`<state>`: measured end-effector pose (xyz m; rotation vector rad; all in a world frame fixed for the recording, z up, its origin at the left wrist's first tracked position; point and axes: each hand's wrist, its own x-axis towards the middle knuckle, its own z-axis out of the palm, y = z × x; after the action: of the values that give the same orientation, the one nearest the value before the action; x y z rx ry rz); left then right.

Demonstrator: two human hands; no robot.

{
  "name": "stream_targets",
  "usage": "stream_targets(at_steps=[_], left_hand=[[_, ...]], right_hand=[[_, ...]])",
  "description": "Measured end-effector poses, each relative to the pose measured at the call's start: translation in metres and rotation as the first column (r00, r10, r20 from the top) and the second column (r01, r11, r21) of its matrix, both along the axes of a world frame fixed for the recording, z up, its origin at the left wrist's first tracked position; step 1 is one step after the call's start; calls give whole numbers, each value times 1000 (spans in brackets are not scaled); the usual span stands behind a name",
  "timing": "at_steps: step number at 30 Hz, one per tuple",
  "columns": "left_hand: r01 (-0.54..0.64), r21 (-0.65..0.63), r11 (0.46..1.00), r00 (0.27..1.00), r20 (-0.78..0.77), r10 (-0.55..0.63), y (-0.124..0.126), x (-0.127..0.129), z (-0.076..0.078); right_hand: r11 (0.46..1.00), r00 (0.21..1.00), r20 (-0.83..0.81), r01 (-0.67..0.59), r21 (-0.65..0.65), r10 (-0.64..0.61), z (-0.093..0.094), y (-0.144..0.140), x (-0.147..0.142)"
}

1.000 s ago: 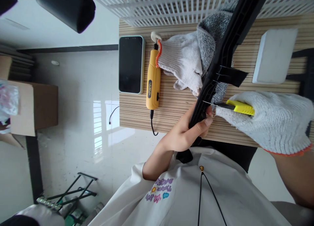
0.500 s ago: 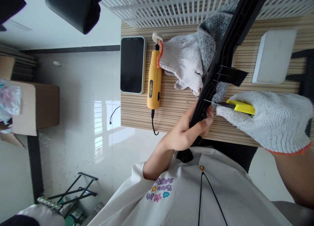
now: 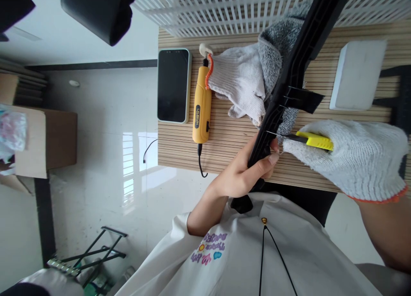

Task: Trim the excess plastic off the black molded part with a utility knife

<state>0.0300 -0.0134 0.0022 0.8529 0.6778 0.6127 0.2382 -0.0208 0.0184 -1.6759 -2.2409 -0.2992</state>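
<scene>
Bare, my left hand (image 3: 245,171) is closed around the lower part of a long black plastic part (image 3: 290,73), which slants up and away to the right past the top of the view. A short black tab juts from its right side. My right hand (image 3: 356,154) wears a white knit glove with an orange cuff and grips a yellow utility knife (image 3: 317,141). The knife's thin blade points left and touches or overlaps the black part just above my left fingers. Behind the part lies a grey cloth (image 3: 278,43), partly hidden by it.
On the wood-striped table lie a phone (image 3: 174,86), a yellow handheld rotary tool (image 3: 202,107) with a cord, a white knit glove (image 3: 239,73) and a white block (image 3: 358,75). A white slatted basket (image 3: 224,13) stands at the back. An open cardboard box (image 3: 61,137) is on the floor.
Almost nothing differs. The view has shifted very slightly, and both hands, the knife and the black part keep their places.
</scene>
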Motion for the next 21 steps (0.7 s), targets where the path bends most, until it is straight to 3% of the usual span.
stream_targets(at_steps=[5, 14, 21], left_hand=[[-1, -5, 1000, 999, 34, 2, 1, 0, 0], [-1, 45, 999, 1000, 13, 0, 1, -1, -2], [26, 36, 999, 999, 19, -27, 2, -2, -2]], right_hand=[[1000, 1000, 14, -15, 8, 15, 0, 0, 1], [991, 995, 34, -85, -105, 89, 2, 3, 1], [990, 993, 23, -112, -89, 115, 6, 4, -1]])
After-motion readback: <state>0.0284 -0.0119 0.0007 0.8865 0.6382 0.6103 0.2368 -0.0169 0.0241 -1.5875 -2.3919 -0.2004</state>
